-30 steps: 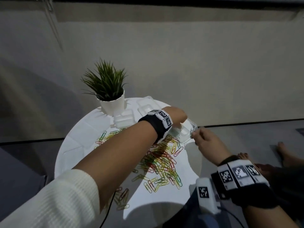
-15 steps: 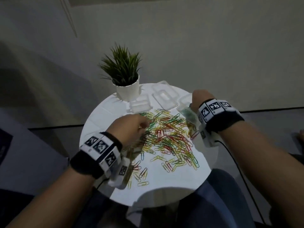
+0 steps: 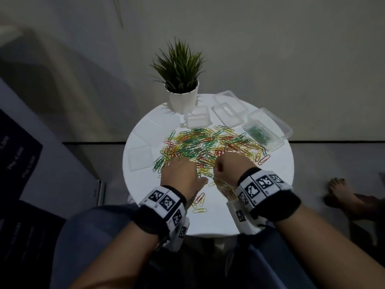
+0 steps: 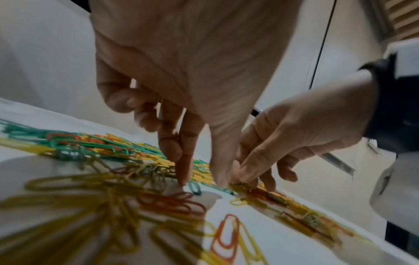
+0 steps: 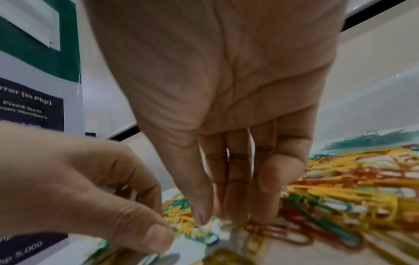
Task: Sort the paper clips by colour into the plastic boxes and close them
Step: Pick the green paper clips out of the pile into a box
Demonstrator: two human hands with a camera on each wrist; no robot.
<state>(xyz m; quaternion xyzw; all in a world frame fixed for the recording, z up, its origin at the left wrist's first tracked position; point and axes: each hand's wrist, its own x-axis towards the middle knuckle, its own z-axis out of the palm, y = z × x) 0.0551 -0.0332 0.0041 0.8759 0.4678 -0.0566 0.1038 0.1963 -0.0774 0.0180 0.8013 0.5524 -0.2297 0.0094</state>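
Table, round and white, fills the middle of the head view, and I read its layout as a sorting station: the mixed pile of paper clips is spread flat across the centre so each colour can be told apart, while the plastic boxes sit along the upper edge, out of the way but near. The box with green clips lies open at the upper right, its lid swung back, which I take to mean green is the colour being gathered and the box waits for more. Two more clear boxes, the open box and the small box, stand just left of it beside the potted plant, and flat clear lids lie at the left rim, well apart from the pile. Both forearms come up from the lower edge of the frame with wrists low and fingers pointing down into the near side of the pile. In the left wrist view my left hand has its thumb and forefinger stretched down to the table, closing on a green clip but not yet gripping it, as far as I can judge; the other fingers curl loosely. My right hand hangs with fingers straight and pressed together, tips just above the clips, holding nothing I can see.
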